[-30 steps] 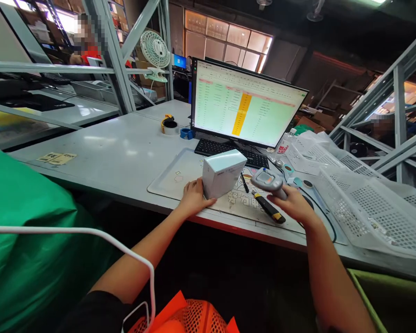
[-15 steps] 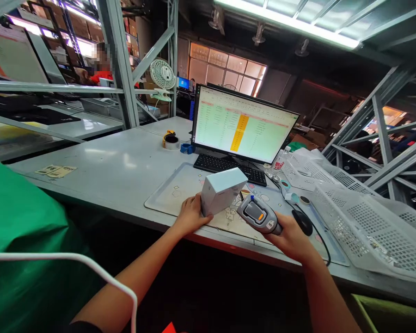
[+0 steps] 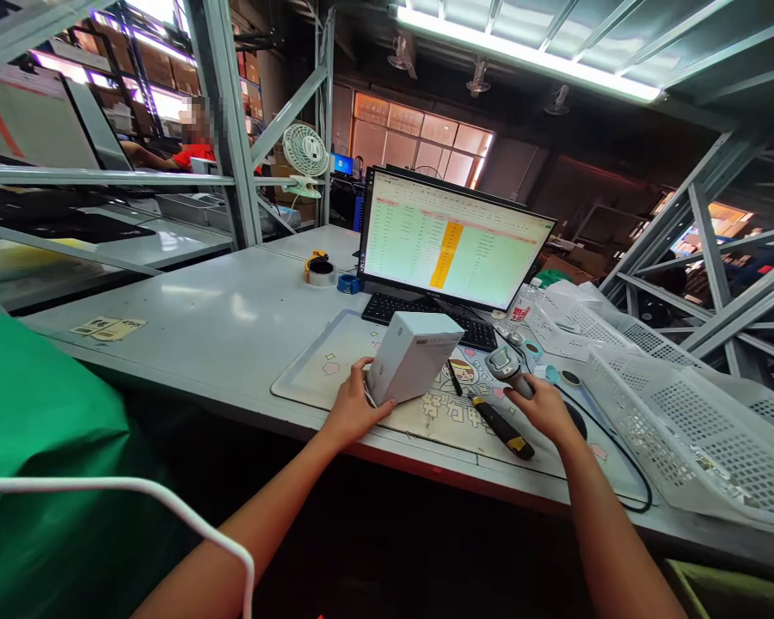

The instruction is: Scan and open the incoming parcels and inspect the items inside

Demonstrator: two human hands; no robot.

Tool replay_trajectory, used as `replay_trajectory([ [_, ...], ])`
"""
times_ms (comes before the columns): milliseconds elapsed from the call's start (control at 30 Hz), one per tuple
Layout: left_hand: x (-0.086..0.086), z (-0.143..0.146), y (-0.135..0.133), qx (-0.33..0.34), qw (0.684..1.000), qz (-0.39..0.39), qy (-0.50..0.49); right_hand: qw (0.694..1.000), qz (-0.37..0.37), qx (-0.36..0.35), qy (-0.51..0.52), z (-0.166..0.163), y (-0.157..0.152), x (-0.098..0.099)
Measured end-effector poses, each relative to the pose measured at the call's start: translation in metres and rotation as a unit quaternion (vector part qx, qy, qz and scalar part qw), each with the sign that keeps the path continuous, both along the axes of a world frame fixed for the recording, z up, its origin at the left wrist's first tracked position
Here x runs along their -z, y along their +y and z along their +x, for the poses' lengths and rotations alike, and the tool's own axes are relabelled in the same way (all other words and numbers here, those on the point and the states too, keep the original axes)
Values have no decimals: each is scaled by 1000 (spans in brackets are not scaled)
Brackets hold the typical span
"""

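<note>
My left hand (image 3: 350, 407) grips the near end of a white box (image 3: 413, 354) and tilts it up off the desk mat (image 3: 316, 370). My right hand (image 3: 545, 409) is closed round the handle of a grey barcode scanner (image 3: 506, 365), which sits low by the mat's right side, its head toward the box. A black and yellow utility knife (image 3: 501, 427) lies on the mat between my hands. A black pen (image 3: 451, 376) rests just right of the box.
A monitor (image 3: 451, 241) with a spreadsheet and a black keyboard (image 3: 426, 314) stand behind the box. White perforated baskets (image 3: 671, 395) fill the right side. Tape rolls (image 3: 321, 270) sit at the back left. A green bag (image 3: 39, 447) is at my left. A person works far left.
My right hand has lowered the scanner from in front of the box down toward the desk at the right. My left hand has tipped the box a little further.
</note>
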State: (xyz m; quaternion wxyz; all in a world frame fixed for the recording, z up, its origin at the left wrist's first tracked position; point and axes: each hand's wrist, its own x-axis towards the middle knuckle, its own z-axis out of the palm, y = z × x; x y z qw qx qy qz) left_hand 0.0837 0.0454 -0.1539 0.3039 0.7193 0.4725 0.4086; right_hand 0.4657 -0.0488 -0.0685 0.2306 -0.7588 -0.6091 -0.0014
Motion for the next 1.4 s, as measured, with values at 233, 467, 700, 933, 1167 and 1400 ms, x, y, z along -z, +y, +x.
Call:
replay_trajectory([
  [233,11,-8,0,-45,974,40,-218,982,-109,149,-49,34,38,42],
  [467,19,-13,6,-44,968,67,-238,968,-135,196,-81,32,54,34],
  [700,8,-10,10,-35,988,-57,-138,996,-4,79,-36,-10,129,20],
  [933,6,-12,11,-27,987,-71,-142,996,-35,80,-5,-60,201,58],
  [1167,-7,-10,-1,-37,985,-86,-144,996,-38,80,6,-60,204,68],
  [1400,-5,-10,2,-37,981,-101,-161,963,163,-39,210,-72,198,25],
])
